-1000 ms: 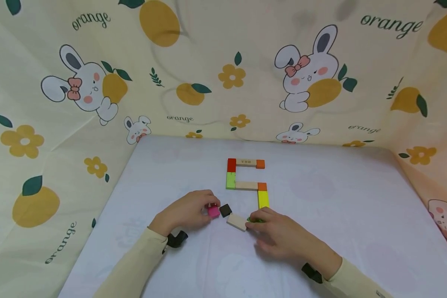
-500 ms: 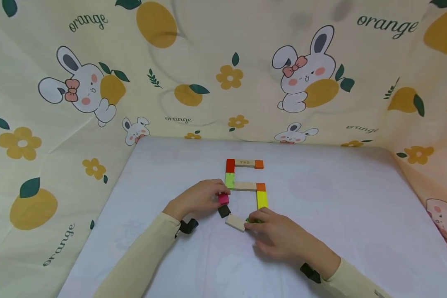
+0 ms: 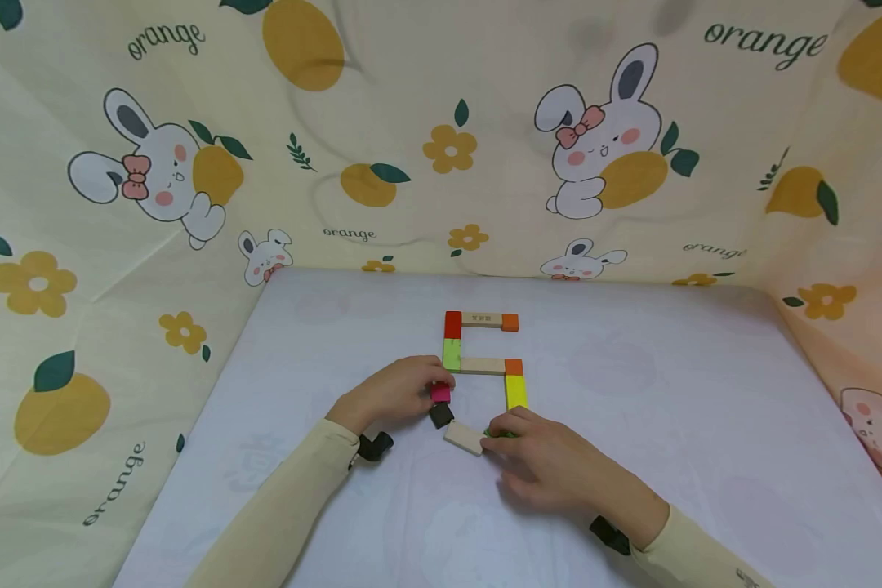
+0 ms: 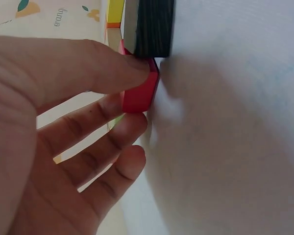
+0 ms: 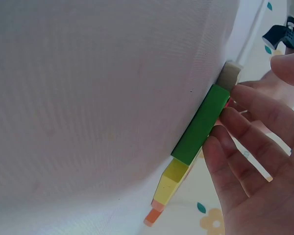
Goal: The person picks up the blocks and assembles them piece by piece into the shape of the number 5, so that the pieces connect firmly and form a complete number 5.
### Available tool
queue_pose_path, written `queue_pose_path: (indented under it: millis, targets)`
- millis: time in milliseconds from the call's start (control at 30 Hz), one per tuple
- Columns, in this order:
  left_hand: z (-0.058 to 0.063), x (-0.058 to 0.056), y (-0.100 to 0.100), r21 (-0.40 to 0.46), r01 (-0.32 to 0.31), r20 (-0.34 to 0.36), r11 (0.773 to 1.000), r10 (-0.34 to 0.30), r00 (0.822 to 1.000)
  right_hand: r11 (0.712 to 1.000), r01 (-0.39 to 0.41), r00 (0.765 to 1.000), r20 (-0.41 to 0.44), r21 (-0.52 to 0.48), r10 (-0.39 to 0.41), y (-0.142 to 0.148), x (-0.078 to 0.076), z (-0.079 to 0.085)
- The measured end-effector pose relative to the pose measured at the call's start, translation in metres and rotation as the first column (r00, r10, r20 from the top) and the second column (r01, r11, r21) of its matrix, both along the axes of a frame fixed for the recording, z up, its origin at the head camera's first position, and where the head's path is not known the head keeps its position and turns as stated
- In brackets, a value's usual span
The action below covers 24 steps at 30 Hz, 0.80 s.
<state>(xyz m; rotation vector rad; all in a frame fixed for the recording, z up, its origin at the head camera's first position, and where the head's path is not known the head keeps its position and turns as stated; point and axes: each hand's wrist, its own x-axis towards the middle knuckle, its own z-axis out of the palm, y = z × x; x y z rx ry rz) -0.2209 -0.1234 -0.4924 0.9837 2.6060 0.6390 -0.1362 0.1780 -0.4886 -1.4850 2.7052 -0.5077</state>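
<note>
My left hand (image 3: 393, 394) pinches a pink block (image 3: 439, 394) between thumb and fingers. In the left wrist view the thumb lies over this block (image 4: 138, 95), right beside a black block (image 4: 154, 29). In the head view the black block (image 3: 442, 416) sits just on the near side of the pink one. A pale wooden block (image 3: 464, 438) lies slanted between the black block and my right hand (image 3: 551, 457). Fingertips of that hand rest along a green block (image 5: 201, 125), its thumb held apart. From the head, fingers cover most of the green block.
Beyond the hands, a line of blocks bends across the white table (image 3: 669, 449): yellow (image 3: 516, 391), orange (image 3: 514, 367), wood (image 3: 483, 366), light green (image 3: 452, 354), red (image 3: 452, 324), wood (image 3: 481, 319) and orange (image 3: 510, 322). A printed cloth (image 3: 382, 106) hangs behind and at the sides.
My left hand has carried the pink block away from me and rightward, to the far side of the black block. The black block has shifted slightly. My right hand stays in place.
</note>
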Motion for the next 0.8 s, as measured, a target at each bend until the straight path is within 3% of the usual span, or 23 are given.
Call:
queue_pose_path:
  millis: [200, 800]
  targets:
    - [-0.0023, -0.0009, 0.0002, -0.002, 0.015, -0.011, 1.0, -0.015, 1.0, 1.0, 0.011, 1.0, 0.015, 0.022, -0.012, -0.0005, 0.0001, -0.0003]
    - [-0.0015, 0.0017, -0.0012, -0.001, -0.031, 0.031, 1.0, 0.031, 0.999, 0.999, 0.001, 1.0, 0.017, 0.042, -0.001, -0.0029, 0.0008, 0.0028]
